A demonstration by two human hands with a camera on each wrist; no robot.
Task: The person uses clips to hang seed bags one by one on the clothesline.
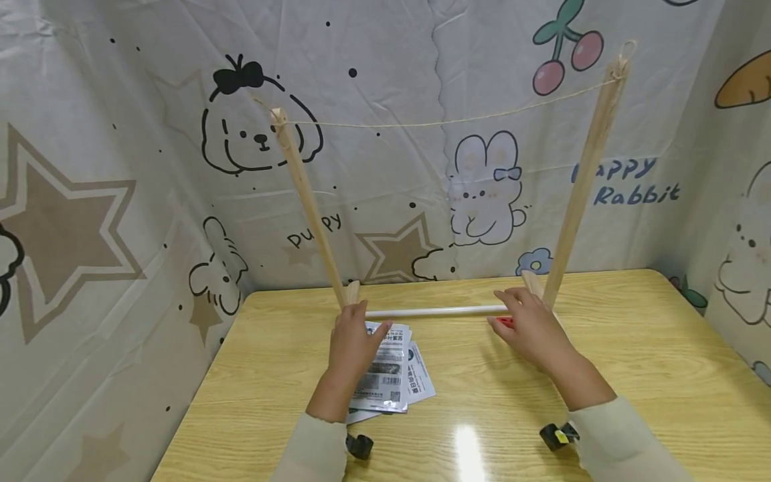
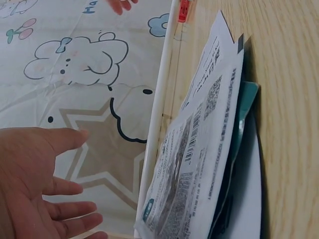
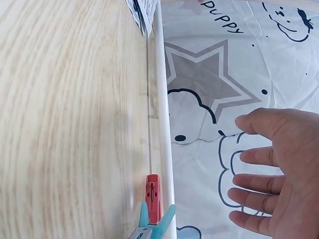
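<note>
A wooden stand has a left post [image 1: 310,201] and a right post [image 1: 581,191], with a thin string [image 1: 446,124] tied between their tops. A white rod [image 1: 436,312] runs across near the bottom. My left hand [image 1: 351,341] is by the foot of the left post, fingers spread and nothing in them in the left wrist view. By the foot of the right post is my right hand [image 1: 533,328], its fingers also extended and holding nothing. Beneath it show a red clothespin [image 3: 153,194] and a teal clothespin [image 3: 160,226]. Printed packets [image 1: 388,395] lie stacked beside my left hand.
The stand is on a wood-grain table [image 1: 482,388], close to its back edge. Behind hangs a patterned cloth [image 1: 385,181] with cartoon animals and stars. Dark wrist devices, one a black camera [image 1: 360,446], sit below my sleeves.
</note>
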